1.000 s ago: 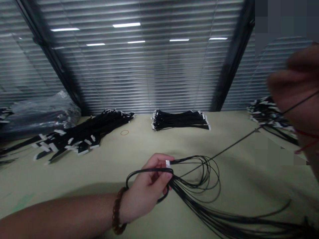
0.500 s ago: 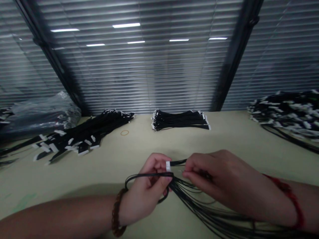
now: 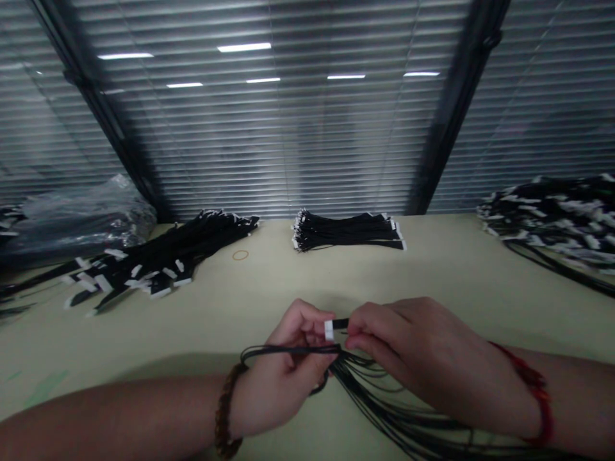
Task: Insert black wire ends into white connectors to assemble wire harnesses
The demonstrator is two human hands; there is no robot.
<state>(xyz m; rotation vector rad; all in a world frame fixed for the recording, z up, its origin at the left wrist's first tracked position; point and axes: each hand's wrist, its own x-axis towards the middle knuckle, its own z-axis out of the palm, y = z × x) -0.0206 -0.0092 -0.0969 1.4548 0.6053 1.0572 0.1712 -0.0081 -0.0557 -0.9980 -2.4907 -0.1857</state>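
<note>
left hand (image 3: 286,378) curled closed, i grip a white plug (image 3: 328,330) and a bundle of black wires (image 3: 413,419) over the table (image 3: 269,288); my right hand (image 3: 427,355), pinched closed, holds the dark strands (image 3: 341,324) just beside the plug. a stack of cables (image 3: 346,230) lies beyond, before the blinds (image 3: 307,141).

White connector (image 3: 329,330) at the left fingertips (image 3: 325,315), black wires (image 3: 358,379) below them; beyond, the table (image 3: 278,282) looks pale yellow-green, perhaps.
</note>
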